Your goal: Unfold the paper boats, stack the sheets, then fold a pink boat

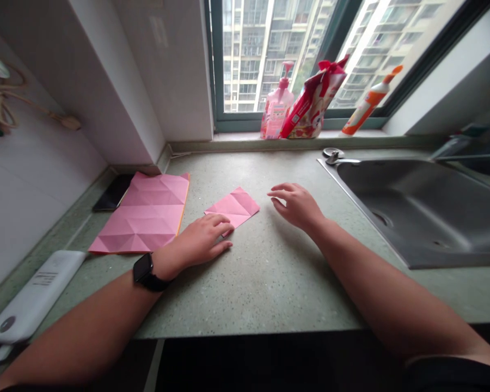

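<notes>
A small folded pink paper (233, 208) lies on the green speckled counter (261, 272). My left hand (202, 239), with a black watch on the wrist, rests flat with its fingertips on the paper's near corner, fingers stretched out. My right hand (296, 204) hovers just right of the paper without touching it, its fingers loosely curled and apart, holding nothing. A larger creased pink sheet (145, 215) lies to the left of my left hand.
A steel sink (424, 212) takes up the right side. On the window sill stand a pink pump bottle (276, 109), a red bag (312, 103) and an orange-capped bottle (369, 103). A dark phone (112, 193) and a white power bank (36, 296) lie at the left.
</notes>
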The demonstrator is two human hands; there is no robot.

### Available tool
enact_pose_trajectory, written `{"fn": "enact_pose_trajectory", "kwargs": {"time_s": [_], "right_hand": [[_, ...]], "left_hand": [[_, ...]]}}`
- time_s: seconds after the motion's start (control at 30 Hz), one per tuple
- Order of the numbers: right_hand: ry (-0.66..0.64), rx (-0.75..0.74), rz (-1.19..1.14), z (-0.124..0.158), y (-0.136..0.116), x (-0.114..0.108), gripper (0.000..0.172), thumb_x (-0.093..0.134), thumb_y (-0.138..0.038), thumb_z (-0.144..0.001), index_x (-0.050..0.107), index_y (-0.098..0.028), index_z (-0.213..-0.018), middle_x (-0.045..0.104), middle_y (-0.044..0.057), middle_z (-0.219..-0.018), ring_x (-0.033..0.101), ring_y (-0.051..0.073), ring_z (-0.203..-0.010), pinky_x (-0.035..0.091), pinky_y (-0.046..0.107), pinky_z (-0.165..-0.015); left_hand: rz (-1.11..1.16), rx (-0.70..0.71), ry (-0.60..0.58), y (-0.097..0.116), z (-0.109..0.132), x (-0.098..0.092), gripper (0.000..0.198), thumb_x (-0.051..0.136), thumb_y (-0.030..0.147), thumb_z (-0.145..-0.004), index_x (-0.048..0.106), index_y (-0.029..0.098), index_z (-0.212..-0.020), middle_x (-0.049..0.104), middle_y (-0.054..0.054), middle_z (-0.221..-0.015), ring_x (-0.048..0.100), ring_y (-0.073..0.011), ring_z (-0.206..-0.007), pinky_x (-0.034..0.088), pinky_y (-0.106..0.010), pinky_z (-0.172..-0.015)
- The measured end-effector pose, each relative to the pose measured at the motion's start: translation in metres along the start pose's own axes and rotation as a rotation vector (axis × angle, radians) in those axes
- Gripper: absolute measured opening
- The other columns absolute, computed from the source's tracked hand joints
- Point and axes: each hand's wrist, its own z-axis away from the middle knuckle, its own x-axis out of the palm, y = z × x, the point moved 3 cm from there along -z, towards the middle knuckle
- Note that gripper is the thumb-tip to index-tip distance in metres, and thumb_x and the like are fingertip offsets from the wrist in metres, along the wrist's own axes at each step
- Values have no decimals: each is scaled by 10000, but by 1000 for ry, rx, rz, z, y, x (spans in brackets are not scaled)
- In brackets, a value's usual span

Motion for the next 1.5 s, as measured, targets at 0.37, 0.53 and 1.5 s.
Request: {"fn": "enact_pose_trajectory", "kwargs": {"time_s": [0.37, 0.53, 1.5], "right_hand": [[-190, -341, -115, 15, -54, 17, 240, 706, -249, -1020, 861, -327, -1186, 800, 79, -1182, 734, 255, -1032, 608, 438, -935], [-278, -324, -169, 14, -47, 20, 249, 690, -256, -1038, 862, -352, -1190, 787, 70, -1219, 738, 238, -1043, 603, 412, -964], [-208, -354, -18, 18, -62, 17, 245, 701, -306, -1054, 856, -363, -1235, 732, 93, -1384, 643, 313, -1282, 562, 520, -1082]], "left_hand": [[-199, -71, -30, 14, -7, 10, 557, 630, 572, -1067, 639, 241, -1514, 660, -153, -1365, 586, -363, -1308, 486, -552, -1134], [-143, -52, -6, 13, -7, 5, 364, 661, 499, -1072, 754, 230, -1299, 694, -128, -1290, 638, -315, -1231, 517, -493, -1088], [-95, -82, -109, 2, 6, -18, 227, 759, 438, -1023, 870, 241, -1000, 796, -88, -1137, 743, -279, -1074, 559, -410, -936]]}}
